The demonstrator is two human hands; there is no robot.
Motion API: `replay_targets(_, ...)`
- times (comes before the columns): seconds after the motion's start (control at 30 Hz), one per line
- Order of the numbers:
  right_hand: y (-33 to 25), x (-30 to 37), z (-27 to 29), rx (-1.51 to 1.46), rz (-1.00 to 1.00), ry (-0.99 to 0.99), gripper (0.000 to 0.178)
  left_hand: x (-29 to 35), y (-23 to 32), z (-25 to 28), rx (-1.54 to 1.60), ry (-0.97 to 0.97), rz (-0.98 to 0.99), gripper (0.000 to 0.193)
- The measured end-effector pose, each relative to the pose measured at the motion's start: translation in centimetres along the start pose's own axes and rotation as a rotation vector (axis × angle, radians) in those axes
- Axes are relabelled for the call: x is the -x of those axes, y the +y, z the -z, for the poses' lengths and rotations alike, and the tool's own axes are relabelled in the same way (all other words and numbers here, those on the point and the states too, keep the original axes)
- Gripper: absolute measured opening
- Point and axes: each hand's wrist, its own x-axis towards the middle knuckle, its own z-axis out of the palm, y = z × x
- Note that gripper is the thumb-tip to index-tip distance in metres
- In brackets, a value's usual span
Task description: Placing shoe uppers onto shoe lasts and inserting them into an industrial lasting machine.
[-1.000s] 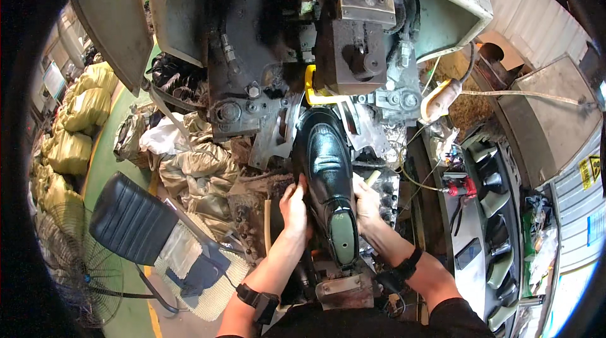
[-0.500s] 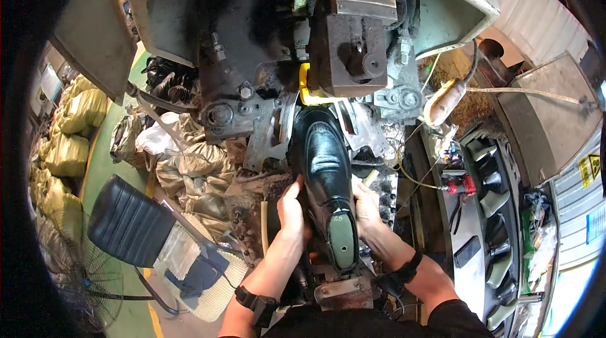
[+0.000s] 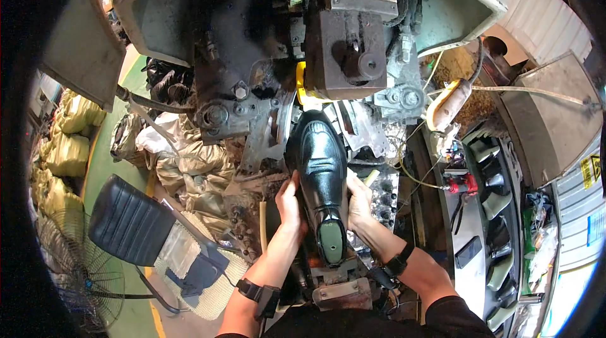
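Head view: shoe (image 3: 322,180) near edge of yellow bracket (image 3: 301,79)

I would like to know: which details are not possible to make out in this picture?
All in the head view:
- Glossy black shoe with green insert: sole, hidden by the shoe itself.
- Bare left hand and bare right hand: some fingertips, hidden by the shoe.
- Grey wire-cage fan: left edge, lost in darkness.
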Motion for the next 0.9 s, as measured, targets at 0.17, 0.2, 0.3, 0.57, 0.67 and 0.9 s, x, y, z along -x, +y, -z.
replay_targets(0.17, -0.5, 0.1, -0.4, 0.002, -0.088, 0.107, 0.033, 0.2, -0.1, 0.3, -0.152, 0.132, -0.114, 0.032)
replay_targets(0.2, -0.7, 0.2, -0.5, 0.003, -0.082, 0.086, 0.033, 0.4, -0.1, 0.6, -0.269, 0.103, -0.256, 0.036)
replay_targets(0.3, -1.0, 0.7, -0.8, -0.022, -0.131, 0.081, 0.033, 1.3, 1.0, 3.3, -0.925, 0.173, -0.311, 0.047)
replay_targets(0.57, -0.8, 1.2, -0.5, -0.048, -0.166, 0.074, 0.027, 4.6, -1.9, 11.0, -1.917, -0.242, -0.078, 0.052)
replay_targets(0.67, -0.8, 1.3, -0.3, 0.000, -0.127, 0.095, 0.027, 4.4, -1.2, 11.4, -1.553, -0.435, -0.092, 0.065)
replay_targets(0.9, -2.2, 1.9, 0.4, 0.193, -0.110, 0.001, 0.030, 9.6, 0.4, 11.2, -1.365, -0.482, -0.036, 0.071)
